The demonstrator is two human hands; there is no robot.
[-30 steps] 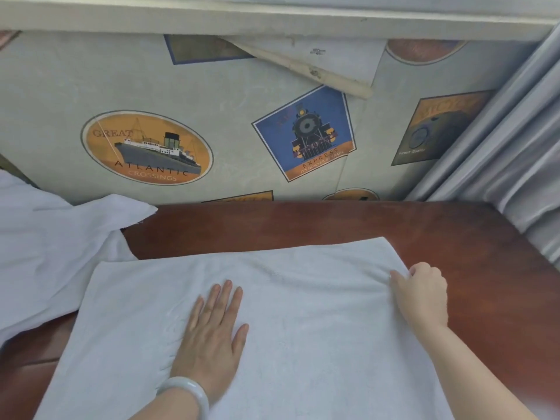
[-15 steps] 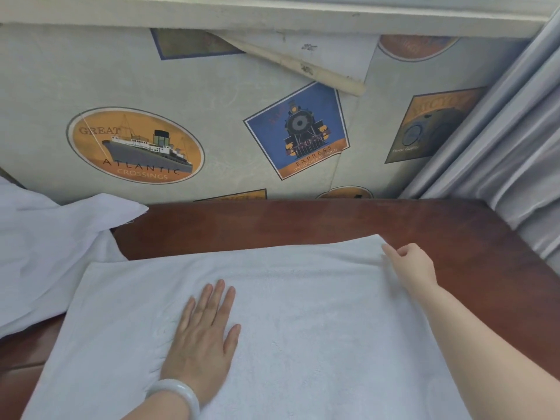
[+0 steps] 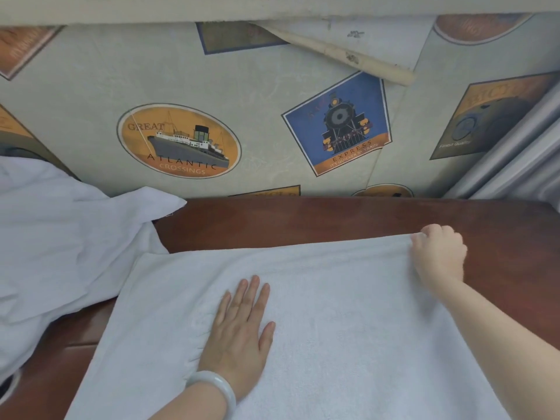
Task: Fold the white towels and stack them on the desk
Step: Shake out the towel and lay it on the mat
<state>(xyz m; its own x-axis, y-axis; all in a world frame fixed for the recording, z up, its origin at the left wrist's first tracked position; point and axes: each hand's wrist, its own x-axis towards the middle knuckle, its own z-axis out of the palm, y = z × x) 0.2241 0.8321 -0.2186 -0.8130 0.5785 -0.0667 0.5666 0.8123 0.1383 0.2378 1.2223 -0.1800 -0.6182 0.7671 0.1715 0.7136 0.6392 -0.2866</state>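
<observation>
Over on the far left, a crumpled heap of white towels point(image 3: 60, 237) is seen bunched against the wall, with one corner draped out across the reddish-brown wooden surface point(image 3: 303, 219). Just beside it, a single white towel point(image 3: 348, 328) is spread flat on the surface. Its far left corner is met by the heap, and a strip of bare wood is left between its far edge and the wall. Above, on the pale wallpaper, an orange oval ship emblem point(image 3: 178, 140) lettered "Great Atlantic Crossings" is displayed. Moving inward, the left hand point(image 3: 239, 325) is laid palm-down on the towel's left half, fingers straight and close together, thumb spread to the right. Nothing is gripped there; the cloth is simply pressed flat, and small wrinkles are gathered along the hand's left side. A pale bangle point(image 3: 218, 386) is worn at that wrist. Further along, a blue locomotive print point(image 3: 336, 122) marked "Express" is seen on the wall, and above it a peeled strip of wallpaper point(image 3: 348, 56) is curled into a roll. Then the right hand point(image 3: 438, 256) is found at the towel's far right corner, fingers curled in, with the corner's hem pinched between them. At the far right, a camera print point(image 3: 485, 116) is partly covered by the folds of a grey curtain point(image 3: 530, 153) hanging down to the surface's back corner
</observation>
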